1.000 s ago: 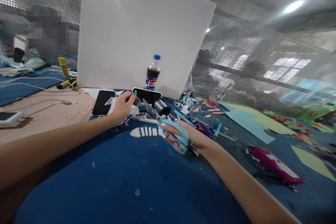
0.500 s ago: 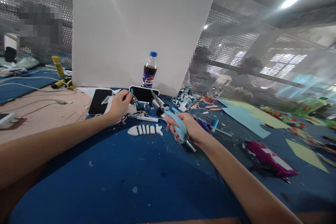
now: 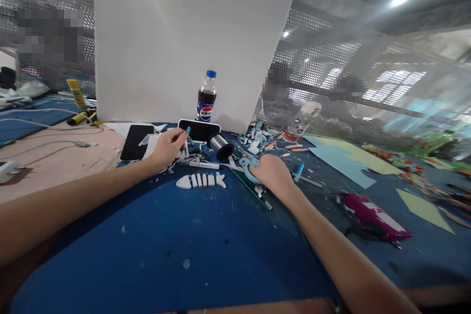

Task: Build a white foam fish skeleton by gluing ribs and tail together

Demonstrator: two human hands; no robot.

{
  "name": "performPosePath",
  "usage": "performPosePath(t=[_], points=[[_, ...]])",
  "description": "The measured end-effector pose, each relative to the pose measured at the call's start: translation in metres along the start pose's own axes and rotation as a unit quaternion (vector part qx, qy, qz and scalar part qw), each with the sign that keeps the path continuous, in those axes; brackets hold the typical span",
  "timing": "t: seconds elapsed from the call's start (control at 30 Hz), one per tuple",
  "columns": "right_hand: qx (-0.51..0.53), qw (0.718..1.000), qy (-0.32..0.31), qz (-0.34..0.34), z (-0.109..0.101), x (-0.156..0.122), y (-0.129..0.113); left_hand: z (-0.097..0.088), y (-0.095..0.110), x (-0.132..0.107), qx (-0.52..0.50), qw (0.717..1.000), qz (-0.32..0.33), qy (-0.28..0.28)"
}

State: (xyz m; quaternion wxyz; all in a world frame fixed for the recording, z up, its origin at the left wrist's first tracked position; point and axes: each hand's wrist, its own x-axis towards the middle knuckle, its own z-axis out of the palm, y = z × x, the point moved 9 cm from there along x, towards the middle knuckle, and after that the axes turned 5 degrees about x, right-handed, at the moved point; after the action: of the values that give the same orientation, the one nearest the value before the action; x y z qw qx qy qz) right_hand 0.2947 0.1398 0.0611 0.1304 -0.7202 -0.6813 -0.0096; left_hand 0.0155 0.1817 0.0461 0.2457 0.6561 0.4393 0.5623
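My left hand (image 3: 171, 144) is closed in a pinch above the clutter near the phones. A small teal piece (image 3: 188, 130) sticks up from its fingertips; its kind is unclear. My right hand (image 3: 271, 172) is wrapped round the light blue handles of a pair of scissors (image 3: 249, 163), low over the table, the blades pointing away to the left. Close to the blades lies a spool of silvery wire (image 3: 220, 147). Nearer to me, a white fish (image 3: 201, 181) cut into segments lies flat. A thin green stick (image 3: 250, 188) is beside the right hand.
A cola bottle (image 3: 206, 98) stands before a white board (image 3: 176, 34), behind an upright phone (image 3: 198, 130). Another phone (image 3: 137, 143) lies left. White scraps (image 3: 259, 137), a patterned bottle (image 3: 301, 120), coloured paper (image 3: 342, 164) and a magenta case (image 3: 375, 216) are on the right.
My right hand has lowered the scissors from in front of the spool to the table, slightly right, uncovering the spool and the green stick. My left hand has barely moved.
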Motion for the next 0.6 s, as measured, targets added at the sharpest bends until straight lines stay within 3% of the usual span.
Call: performPosePath(t=[0.2,0.33,0.4,0.5,0.6], points=[[-0.020,1.000,0.023,-0.005,-0.014,-0.001,-0.001,0.001,0.002,-0.002,-0.006,1.000,-0.003,-0.004],[0.082,0.980,0.120,-0.132,-0.035,-0.016,-0.036,-0.001,0.011,-0.004,-0.021,1.000,0.003,-0.001],[0.190,0.956,0.124,-0.188,-0.036,-0.027,-0.053,0.002,0.019,-0.008,-0.036,0.999,0.003,-0.007],[0.378,0.910,-0.004,-0.171,-0.008,-0.036,-0.070,0.010,0.036,-0.017,-0.067,0.997,-0.010,-0.022],[0.544,0.819,-0.129,-0.126,0.023,-0.047,-0.086,0.019,0.054,-0.031,-0.100,0.994,-0.028,-0.037]])
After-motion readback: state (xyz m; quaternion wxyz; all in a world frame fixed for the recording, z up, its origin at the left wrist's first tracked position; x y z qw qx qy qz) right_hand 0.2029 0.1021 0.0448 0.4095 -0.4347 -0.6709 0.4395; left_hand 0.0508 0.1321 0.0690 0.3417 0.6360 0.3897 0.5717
